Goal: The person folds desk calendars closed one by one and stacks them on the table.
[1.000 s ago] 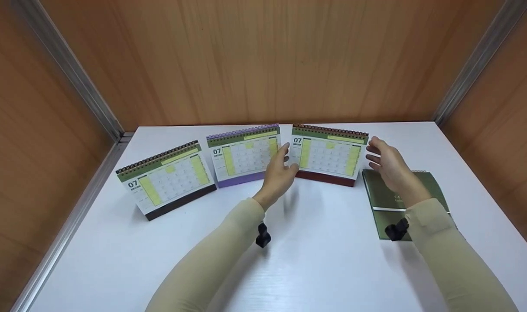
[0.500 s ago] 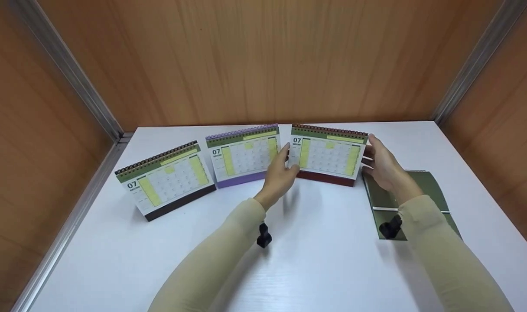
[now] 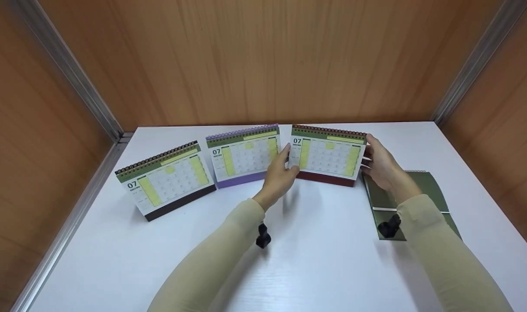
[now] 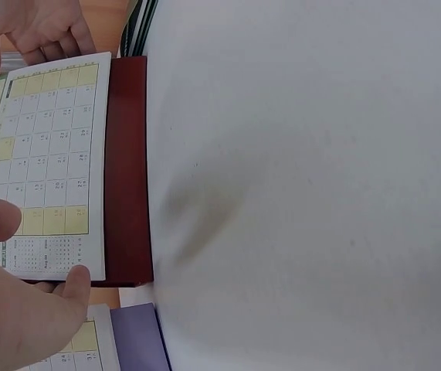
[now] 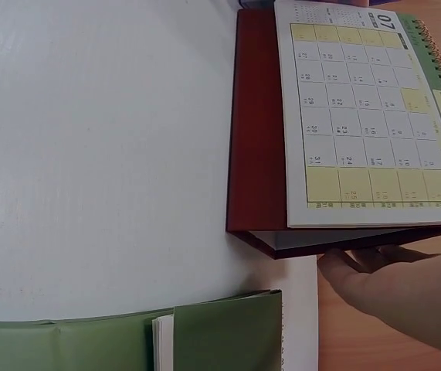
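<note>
A desk calendar with a dark red base stands on the white table between my hands, its page marked 07. My left hand grips its left edge, some fingertips hidden behind the page. At the right edge, my right hand holds the calendar near its upper corner, with several fingers reaching behind the edge. Left of it stand a purple-based calendar and a black-based calendar, both tilted back. A folded dark green calendar lies flat beneath my right forearm.
The white table meets a wood-grain panel at the back. More panels with metal corner posts close in both sides. The purple-based calendar stands close beside the left hand.
My right hand has moved left and slightly forward to the red-based calendar's right edge; earlier it was apart from it. The left hand and all calendars look unmoved.
</note>
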The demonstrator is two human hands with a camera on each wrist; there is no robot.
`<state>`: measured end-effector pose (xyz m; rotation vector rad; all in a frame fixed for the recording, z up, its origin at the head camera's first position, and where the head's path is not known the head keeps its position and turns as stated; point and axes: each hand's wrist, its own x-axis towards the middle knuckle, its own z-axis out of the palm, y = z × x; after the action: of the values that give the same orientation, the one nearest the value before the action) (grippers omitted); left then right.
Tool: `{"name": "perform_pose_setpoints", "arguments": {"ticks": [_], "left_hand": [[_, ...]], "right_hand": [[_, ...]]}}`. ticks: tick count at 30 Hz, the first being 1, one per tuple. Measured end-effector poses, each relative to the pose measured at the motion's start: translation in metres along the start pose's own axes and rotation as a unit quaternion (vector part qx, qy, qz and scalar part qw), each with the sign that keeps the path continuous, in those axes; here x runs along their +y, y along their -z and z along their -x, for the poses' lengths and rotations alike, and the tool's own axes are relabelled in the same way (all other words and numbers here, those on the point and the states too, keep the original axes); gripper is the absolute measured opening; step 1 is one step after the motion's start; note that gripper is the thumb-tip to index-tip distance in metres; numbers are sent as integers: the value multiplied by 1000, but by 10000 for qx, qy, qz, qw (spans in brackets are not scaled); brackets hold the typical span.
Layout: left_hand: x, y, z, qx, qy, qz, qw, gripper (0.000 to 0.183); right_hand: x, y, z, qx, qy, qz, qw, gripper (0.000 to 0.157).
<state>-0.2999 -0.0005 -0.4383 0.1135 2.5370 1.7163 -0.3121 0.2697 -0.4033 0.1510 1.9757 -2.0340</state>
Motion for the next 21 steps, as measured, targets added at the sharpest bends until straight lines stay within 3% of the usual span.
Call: {"name": "perform_pose_setpoints", "arguments": {"ticks": [11, 21], "left_hand": [[-1, 2, 4, -104, -127, -123, 9998, 72], [-2, 1, 4, -21, -77, -133, 9999, 74]], "right_hand": [[0, 1, 2, -195, 56, 258, 9995, 76], [-4, 4, -1, -188, 49, 45, 9998, 67]]}}
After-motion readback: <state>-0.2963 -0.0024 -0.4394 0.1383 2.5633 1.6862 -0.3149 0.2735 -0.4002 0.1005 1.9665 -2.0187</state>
